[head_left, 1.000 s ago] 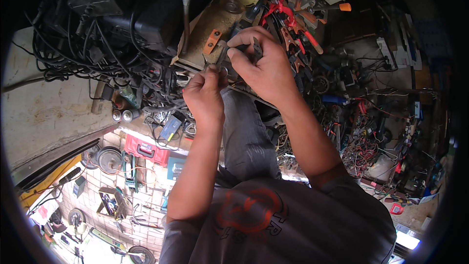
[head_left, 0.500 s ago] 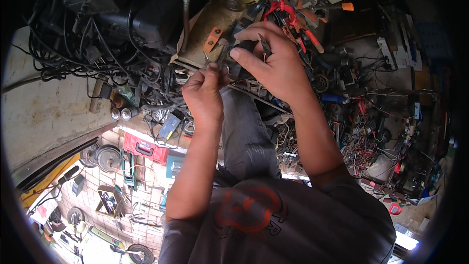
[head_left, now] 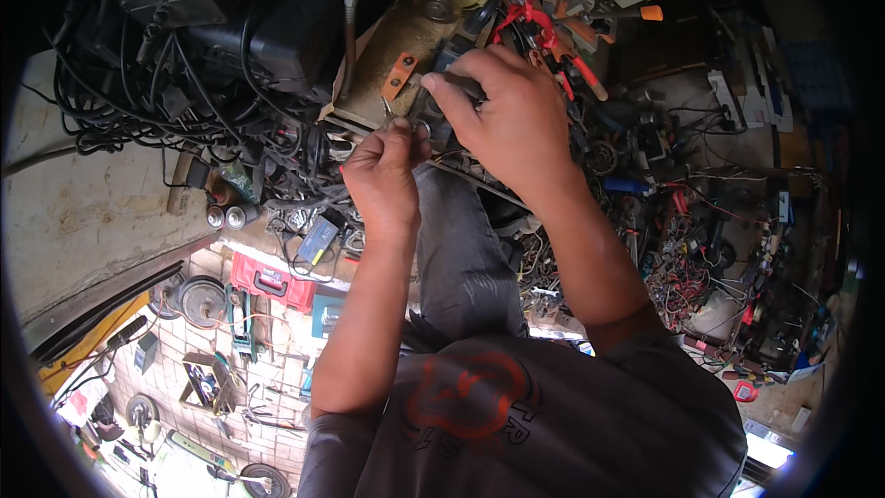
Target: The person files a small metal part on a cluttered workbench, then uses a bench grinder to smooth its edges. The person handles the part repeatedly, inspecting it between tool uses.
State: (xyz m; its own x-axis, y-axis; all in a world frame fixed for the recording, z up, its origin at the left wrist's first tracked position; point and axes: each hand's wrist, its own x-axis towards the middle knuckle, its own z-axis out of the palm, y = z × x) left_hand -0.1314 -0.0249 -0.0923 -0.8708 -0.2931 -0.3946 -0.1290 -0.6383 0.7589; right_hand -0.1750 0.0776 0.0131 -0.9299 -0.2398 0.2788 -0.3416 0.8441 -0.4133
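Small, thin, silvery metal piece (head_left: 387, 109) projects from the left hand (head_left: 385, 166), pinched between thumb and fingers, just below the flat orange strip with two dark spots (head_left: 399, 76). Right hand (head_left: 521, 120) half-curled nearby; contents cannot be told. Handling appears unfinished: piece not yet set down.

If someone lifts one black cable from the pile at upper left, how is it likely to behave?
The black cable would probably be floppy, since the pile hangs in loose curves. It may drag its neighbours, because they cross and overlap.
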